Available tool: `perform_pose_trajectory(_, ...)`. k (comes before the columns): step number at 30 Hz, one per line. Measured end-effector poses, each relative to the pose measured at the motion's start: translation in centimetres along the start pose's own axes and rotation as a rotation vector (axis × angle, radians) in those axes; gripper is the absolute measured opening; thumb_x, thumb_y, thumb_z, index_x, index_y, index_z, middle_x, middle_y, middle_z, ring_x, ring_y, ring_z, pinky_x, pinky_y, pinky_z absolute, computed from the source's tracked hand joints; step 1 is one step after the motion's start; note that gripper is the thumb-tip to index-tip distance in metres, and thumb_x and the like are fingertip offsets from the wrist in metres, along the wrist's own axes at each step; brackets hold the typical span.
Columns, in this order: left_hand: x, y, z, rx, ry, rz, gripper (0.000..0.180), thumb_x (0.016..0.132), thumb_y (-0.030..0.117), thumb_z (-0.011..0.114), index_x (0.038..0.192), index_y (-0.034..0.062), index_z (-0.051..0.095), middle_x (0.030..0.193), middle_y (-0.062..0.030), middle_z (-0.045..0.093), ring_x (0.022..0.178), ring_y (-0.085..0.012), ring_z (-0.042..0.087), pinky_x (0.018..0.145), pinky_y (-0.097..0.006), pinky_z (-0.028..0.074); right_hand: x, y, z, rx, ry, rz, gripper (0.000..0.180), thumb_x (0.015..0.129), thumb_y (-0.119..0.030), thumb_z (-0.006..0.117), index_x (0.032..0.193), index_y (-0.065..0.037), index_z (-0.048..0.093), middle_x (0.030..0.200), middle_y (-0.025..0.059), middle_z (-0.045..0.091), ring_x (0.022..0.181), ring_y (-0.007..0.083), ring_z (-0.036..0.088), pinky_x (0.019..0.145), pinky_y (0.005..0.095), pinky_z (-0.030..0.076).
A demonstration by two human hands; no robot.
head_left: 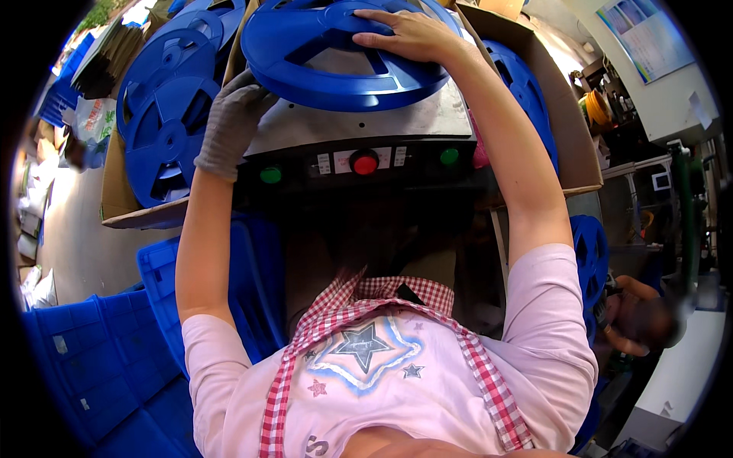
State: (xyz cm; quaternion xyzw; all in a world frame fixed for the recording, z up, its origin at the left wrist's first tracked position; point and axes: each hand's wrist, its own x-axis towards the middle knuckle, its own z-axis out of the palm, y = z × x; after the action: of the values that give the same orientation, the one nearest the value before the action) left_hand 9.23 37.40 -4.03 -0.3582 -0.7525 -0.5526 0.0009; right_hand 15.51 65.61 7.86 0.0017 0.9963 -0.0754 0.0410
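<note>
A large blue plastic reel [321, 76] lies flat on top of the grey metal machine [336, 126]. My left hand [233, 122], in a grey glove, is closed at the reel's left rim; some fingertips are hidden by the rim. Bare and spread, my right hand [412, 34] rests on the reel's upper face, with index finger and thumb apart beside the hub. Below the reel, the machine's dark front panel carries a red button [363, 162] between two green buttons, one on the left [271, 175] and one on the right [449, 156].
Cardboard boxes with blue reels flank the machine, on the left [145, 213] and on the right [574, 153]. Blue plastic crates [92, 359] stand at the lower left. Another person [637, 313] is at the far right, near more blue reels [589, 256].
</note>
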Motion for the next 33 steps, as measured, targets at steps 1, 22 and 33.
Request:
perform_pose_trajectory(1, -0.3, 0.9, 0.1, -0.288, 0.074, -0.165, 0.045, 0.088, 0.006, 0.060, 0.130, -0.0012, 0.050, 0.120, -0.0169, 0.060, 0.107, -0.0250, 0.061, 0.094, -0.032, 0.050, -0.6, 1.9, 1.2, 0.007, 0.184, -0.062, 0.063, 0.090, -0.056, 0.050, 0.136, -0.013, 0.048, 0.134, 0.0201, 0.050, 0.126, 0.0389, 0.044, 0.106, 0.0464, 0.034)
perform_pose_trajectory(22, -7.2, 6.8, 2.8, 0.863, 0.138, 0.269, 0.076, 0.078, 0.027, 0.074, 0.143, 0.0101, 0.038, 0.134, -0.0197, 0.047, 0.126, -0.0364, 0.044, 0.108, -0.045, 0.037, -21.0, 5.3, 15.7, 0.435, 0.847, 0.082, 0.064, 0.074, -0.013, 0.077, 0.132, -0.009, 0.051, 0.124, 0.0162, 0.053, 0.115, 0.0317, 0.052, 0.098, 0.0387, 0.043)
perform_pose_trajectory(33, 1.7, 9.8, 6.4, 1.059, -0.099, 0.518, 0.056, 0.081, 0.020, 0.068, 0.133, 0.0124, 0.049, 0.124, -0.0121, 0.058, 0.117, -0.0316, 0.052, 0.103, -0.042, 0.041, -31.6, -4.1, 29.0, 1.042, 0.082, 0.116, 0.034, 0.083, -0.007, 0.068, 0.116, -0.004, 0.062, 0.092, 0.0090, 0.067, 0.083, 0.0159, 0.066, 0.075, 0.0273, 0.053)
